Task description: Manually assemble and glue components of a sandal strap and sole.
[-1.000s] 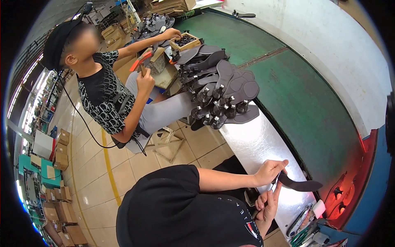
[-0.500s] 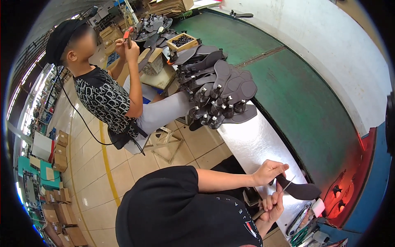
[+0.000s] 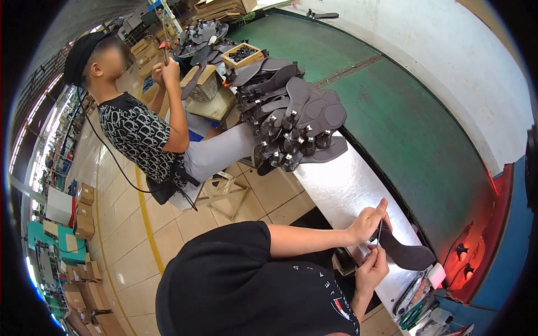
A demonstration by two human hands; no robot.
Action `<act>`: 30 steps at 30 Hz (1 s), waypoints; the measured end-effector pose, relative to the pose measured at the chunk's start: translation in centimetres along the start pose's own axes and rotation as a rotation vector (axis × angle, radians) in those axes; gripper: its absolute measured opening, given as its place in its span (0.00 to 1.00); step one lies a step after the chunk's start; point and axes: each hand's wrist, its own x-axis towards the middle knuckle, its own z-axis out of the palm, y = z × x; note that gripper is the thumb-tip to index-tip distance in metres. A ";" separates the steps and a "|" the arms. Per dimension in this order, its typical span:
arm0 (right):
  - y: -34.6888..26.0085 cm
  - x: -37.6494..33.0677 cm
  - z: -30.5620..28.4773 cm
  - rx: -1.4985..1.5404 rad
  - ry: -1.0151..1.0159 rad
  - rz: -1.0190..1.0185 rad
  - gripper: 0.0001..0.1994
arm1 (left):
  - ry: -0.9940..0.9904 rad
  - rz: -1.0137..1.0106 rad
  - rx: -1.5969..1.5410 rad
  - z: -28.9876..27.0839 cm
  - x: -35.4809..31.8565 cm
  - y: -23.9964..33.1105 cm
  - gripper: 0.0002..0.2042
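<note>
The slim grey metallic tool pinched by the right hand has swung toward the left hand gripping the curved dark-brown sole, suggesting work there.

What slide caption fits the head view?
Left hand holds a dark shoe sole over the silvery bench while the right hand grips a thin tool.

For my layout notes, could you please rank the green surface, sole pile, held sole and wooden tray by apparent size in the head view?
Green surface
Sole pile
Held sole
Wooden tray: farther off, so true size unsure
</note>
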 end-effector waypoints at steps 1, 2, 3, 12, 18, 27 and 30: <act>0.0 -0.2 -0.1 0.001 -0.001 0.001 0.08 | -0.021 -0.015 -0.002 -0.1 0.0 -0.1 0.43; 0.0 -0.3 -0.2 0.060 -0.043 0.032 0.07 | -0.044 -0.030 -0.005 -0.1 0.1 0.0 0.44; -0.1 -0.5 -0.3 0.120 -0.086 0.063 0.07 | -0.044 -0.029 -0.004 -0.1 0.1 0.2 0.44; -1.4 -1.1 -2.0 -0.006 0.001 -0.013 0.05 | 0.061 -0.692 -0.632 1.1 1.5 1.0 0.27; -1.2 1.5 -1.7 -0.066 0.182 -0.140 0.04 | 0.148 -0.766 -0.915 0.4 1.0 2.0 0.25; -1.4 0.0 -1.4 -0.118 0.162 0.002 0.03 | 0.074 -0.740 -0.840 1.8 0.6 1.5 0.23; -1.0 -0.3 -0.9 -0.151 0.131 -0.050 0.02 | 0.022 -0.676 -0.825 1.8 0.5 1.2 0.22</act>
